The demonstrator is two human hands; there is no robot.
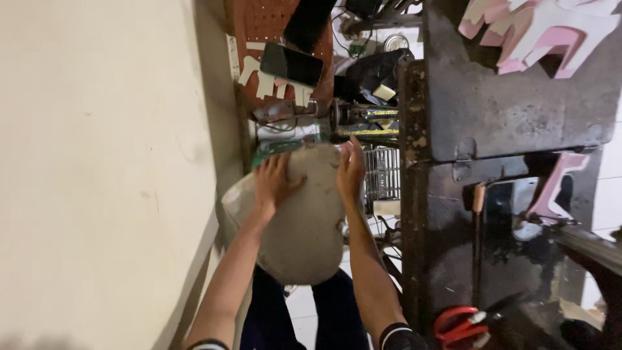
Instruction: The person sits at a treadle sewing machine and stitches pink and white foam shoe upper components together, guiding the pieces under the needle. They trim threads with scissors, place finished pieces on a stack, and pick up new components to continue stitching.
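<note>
Roughly centred below the head camera: a big grey dusty sack (304,220), bulging and rounded, lying across the person's lap, with dark trousers (337,311) showing under its lower end. Everything else placed from the sack.

Left hand (273,181) lies flat on the sack's upper left face, fingers spread wide, palm pressing down. Not a pinch grip; judged to be steadying the load against rolling toward the cream wall (97,162) that runs close along the sack's left side.

Right hand (352,170) cups the sack's upper right edge, fingers together and extended along the curve, thumb side hidden. Judged a bracing hold. Together the two hands bracket the top end, which suits something too wide and slack for one hand.

Right of the sack, close by: a wire grille (382,175), then a heavy black metal bench (512,110), scuffed and stained. Pink and white cut foam-like shapes (538,32) rest on the bench's far end. Red-handled pliers (460,324) lie at the bench's near end, well apart from the sack.

Beyond the sack's top end: a reddish perforated board (265,23) carrying a dark phone (291,65), screen off. Clutter of cables beside it, too tangled to sort out.
</note>
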